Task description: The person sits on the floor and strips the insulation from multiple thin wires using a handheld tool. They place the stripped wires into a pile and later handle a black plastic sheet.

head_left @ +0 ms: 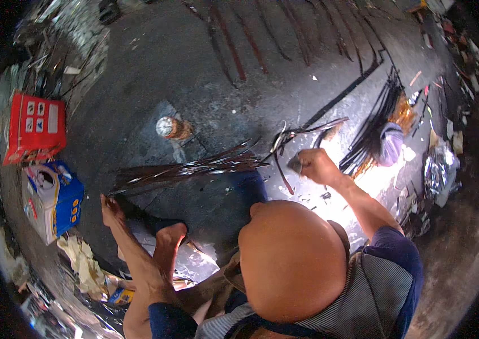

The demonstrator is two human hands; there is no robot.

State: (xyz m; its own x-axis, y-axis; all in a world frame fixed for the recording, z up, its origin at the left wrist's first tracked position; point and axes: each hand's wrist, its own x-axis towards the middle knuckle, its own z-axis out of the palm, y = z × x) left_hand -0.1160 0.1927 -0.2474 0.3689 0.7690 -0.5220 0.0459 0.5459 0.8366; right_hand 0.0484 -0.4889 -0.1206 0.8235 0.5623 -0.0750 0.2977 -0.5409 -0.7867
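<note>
A bundle of long, thin dark strips (194, 169), shiny in places, lies across the ground in front of me. At its left end is my left hand (113, 209), its fingers drawn together; what lies between them is too small to make out. My right hand (317, 166) is closed around a small dark piece (295, 164), its kind unclear. Just beyond this hand, a loose tangle of strips (286, 137) meets the bundle's right end. A bare foot (173, 233) rests to the right of my left forearm.
A cylindrical container with a pale top (166, 126) stands beyond the bundle. Red (36, 127) and blue-and-white (55, 198) boxes are at left. More strips (228, 42) lie at the far side. A black bundle (372, 127) and a purple cloth-like item (390, 144) lie at right, near scraps.
</note>
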